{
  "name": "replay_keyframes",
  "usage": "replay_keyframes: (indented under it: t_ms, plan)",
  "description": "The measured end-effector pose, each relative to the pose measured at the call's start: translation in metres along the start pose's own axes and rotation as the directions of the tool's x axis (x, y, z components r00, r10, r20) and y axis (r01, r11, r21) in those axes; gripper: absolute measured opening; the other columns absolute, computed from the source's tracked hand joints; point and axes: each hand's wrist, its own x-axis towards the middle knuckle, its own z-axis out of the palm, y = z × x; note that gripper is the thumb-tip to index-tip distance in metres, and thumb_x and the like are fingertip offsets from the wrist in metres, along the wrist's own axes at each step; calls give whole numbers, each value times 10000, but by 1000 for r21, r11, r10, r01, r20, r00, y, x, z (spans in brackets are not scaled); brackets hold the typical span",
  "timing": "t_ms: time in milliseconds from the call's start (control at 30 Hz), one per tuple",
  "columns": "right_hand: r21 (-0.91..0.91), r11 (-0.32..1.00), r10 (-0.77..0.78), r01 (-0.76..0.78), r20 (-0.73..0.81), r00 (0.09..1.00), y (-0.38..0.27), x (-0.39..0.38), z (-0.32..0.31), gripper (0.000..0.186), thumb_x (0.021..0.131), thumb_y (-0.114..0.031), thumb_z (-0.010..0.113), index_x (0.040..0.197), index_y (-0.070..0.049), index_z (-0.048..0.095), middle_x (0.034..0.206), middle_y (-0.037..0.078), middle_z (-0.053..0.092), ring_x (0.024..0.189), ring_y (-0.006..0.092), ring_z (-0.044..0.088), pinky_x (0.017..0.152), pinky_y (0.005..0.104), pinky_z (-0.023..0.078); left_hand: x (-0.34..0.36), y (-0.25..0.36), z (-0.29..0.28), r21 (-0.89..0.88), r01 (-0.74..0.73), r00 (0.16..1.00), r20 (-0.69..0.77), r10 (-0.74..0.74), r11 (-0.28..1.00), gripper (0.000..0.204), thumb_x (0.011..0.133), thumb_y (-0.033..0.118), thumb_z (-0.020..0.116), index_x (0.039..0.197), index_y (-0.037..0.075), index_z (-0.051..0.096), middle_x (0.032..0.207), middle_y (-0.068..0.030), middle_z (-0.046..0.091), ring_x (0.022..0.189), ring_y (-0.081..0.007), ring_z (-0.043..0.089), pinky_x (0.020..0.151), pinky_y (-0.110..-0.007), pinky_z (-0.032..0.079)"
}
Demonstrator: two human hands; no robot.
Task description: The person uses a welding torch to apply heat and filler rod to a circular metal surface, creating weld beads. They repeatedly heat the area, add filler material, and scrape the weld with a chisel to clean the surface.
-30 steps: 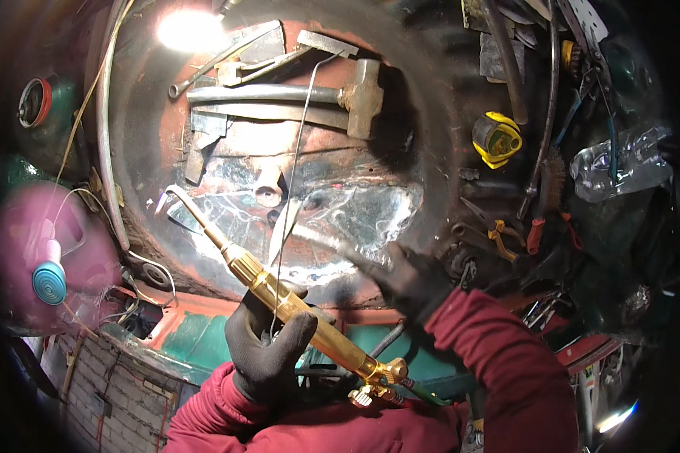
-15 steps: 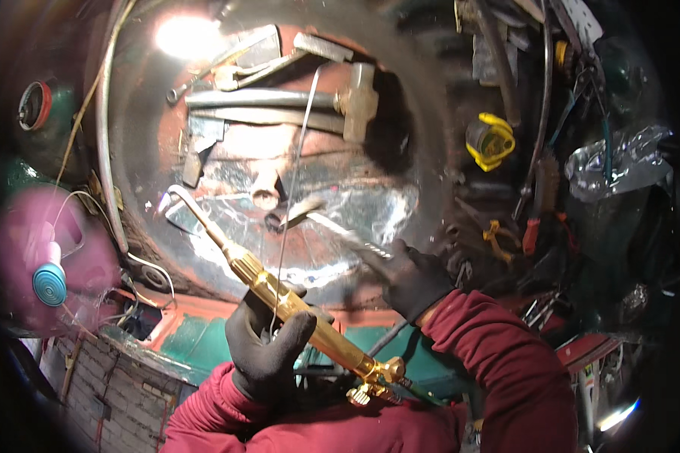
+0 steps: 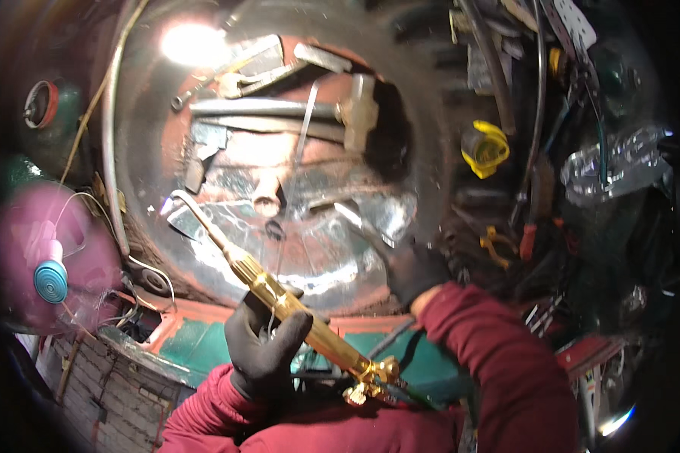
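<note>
My left hand, in a dark grey glove, is closed around a brass gas torch. The torch's narrow, bent tip reaches up and left over the round, rusty metal well. A thin metal rod rises from the same hand toward the hammers; part of it is blurred. My right hand, also gloved, grips a slim metal tool with a bright tip. Motion smears that tool, so its exact kind is unclear. Its tip is over the well's right side, apart from the torch.
Inside the well lie a sledgehammer and several metal pieces, lit by a bright lamp. A pink respirator mask sits at left. To the right are a yellow ring-shaped tape roll, clear plastic and hoses.
My right hand has shifted slightly right and down, and the tool's tip has swung right, away from the well's middle. My left hand still grips the torch, nearly in place.
</note>
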Motion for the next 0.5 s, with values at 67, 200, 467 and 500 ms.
replay_keyframes:
  t_ms: [67,200,467,500]
  plan:
    - [27,1000,-11,10,38,999,-14,1,-13,820,985,-79,587,1721,-390,403,1033,236,677,833,395,762,721,524,636,-1,0,-1,-7,6,1000,-12,-6,1000,403,996,89,752,1297,-133,601,1007,-170,780,915,-253,796,861,-353,609]
    - [-26,931,-360,365,-242,901,-18,-19,-12,752,934,-80,618,1621,-384,577,959,193,638,796,396,717,726,508,628,0,-1,-4,47,-45,999,-18,46,998,383,1011,83,742,1299,-128,603,984,-165,783,919,-251,796,843,-352,609]
    - [51,982,-176,180,-82,981,-13,-18,3,790,990,-64,578,1690,-409,453,998,218,676,803,402,765,684,533,642,-7,0,-3,1,1,1000,-20,-1,1000,373,997,69,739,1281,-123,593,1000,-206,791,931,-274,808,880,-384,631]
    - [55,978,-194,202,-123,973,-3,-19,9,794,981,-76,588,1687,-415,456,1015,233,660,807,414,757,687,536,638,-4,4,-2,0,15,1000,0,-15,1000,367,996,66,738,1275,-122,592,1002,-210,793,933,-279,810,881,-386,632]
